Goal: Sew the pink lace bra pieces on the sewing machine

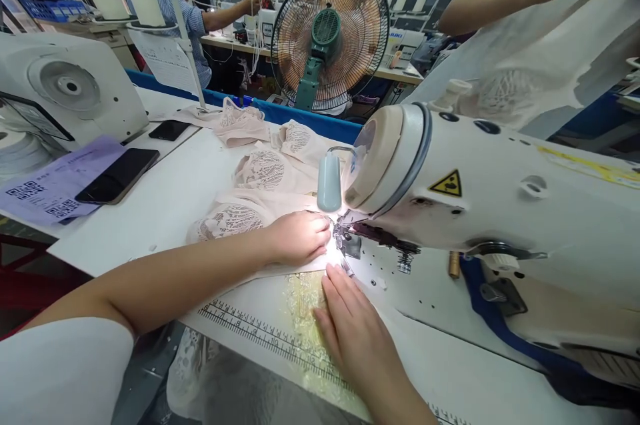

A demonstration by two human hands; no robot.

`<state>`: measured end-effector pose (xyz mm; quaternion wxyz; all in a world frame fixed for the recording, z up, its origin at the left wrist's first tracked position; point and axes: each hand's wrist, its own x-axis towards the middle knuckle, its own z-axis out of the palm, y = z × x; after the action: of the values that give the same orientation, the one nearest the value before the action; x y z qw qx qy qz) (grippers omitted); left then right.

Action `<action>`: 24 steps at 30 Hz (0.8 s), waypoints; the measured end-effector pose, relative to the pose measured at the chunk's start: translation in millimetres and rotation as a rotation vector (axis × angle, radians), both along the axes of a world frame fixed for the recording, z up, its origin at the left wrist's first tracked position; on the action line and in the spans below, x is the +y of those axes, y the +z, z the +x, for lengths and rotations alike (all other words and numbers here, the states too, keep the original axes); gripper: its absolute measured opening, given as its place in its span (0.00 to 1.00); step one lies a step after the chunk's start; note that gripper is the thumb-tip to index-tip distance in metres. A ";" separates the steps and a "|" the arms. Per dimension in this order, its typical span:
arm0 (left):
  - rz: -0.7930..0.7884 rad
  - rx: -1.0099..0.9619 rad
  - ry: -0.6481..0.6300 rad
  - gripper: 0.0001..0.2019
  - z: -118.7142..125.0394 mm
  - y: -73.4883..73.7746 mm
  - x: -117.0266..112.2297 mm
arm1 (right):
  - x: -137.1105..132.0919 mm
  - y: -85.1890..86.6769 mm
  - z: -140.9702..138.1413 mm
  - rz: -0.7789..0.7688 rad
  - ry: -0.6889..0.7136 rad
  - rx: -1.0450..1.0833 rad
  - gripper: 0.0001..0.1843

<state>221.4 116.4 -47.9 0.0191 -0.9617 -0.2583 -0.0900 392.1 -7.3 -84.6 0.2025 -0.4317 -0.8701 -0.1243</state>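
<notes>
My left hand [300, 237] is closed on the edge of a pale pink lace bra [230, 219], right beside the lit needle area of a sewing machine [400, 165]. Its fingertips are curled down and partly out of sight. My right hand [357, 328] lies flat with fingers stretched out, the tips just in front of the presser foot [345, 238] at the fabric's near edge. Under and beside that palm is a yellowish, shiny taped patch [303, 308] on the table. More pale pink lace bra pieces [263, 168] lie behind my left hand.
A printed ruler [250, 331] runs along the table's front edge. On the left are a phone [120, 175], a purple paper [60, 178] and another machine [70, 88]. A large fan [325, 31] stands behind. Co-workers are at the back left and right.
</notes>
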 end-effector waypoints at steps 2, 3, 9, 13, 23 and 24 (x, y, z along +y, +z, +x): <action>0.032 -0.005 -0.003 0.13 1.6 3.2 -0.2 | 0.2 0.1 -0.1 -0.014 -0.012 -0.013 0.23; 0.043 -0.010 -0.007 0.13 2.3 5.1 -1.7 | 0.2 0.0 -0.1 -0.022 -0.017 -0.018 0.23; 0.047 -0.023 -0.227 0.11 -5.9 10.7 -26.4 | 0.5 -2.0 1.0 -0.033 -0.011 0.019 0.22; 0.155 -0.059 -0.272 0.14 -19.2 4.7 -33.2 | 0.4 -2.9 1.9 -0.032 -0.002 0.050 0.21; 0.173 -0.031 -0.255 0.15 -23.2 -7.3 -3.9 | 0.1 -1.2 2.6 -0.049 0.011 0.067 0.20; 0.171 -0.021 -0.263 0.15 -23.3 -6.0 -1.3 | 0.2 -1.3 2.7 -0.052 0.010 0.070 0.19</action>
<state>198.2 115.1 -53.9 0.0862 -0.9811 -0.1220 -0.1232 394.8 -7.1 -85.9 0.2221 -0.4366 -0.8676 -0.0855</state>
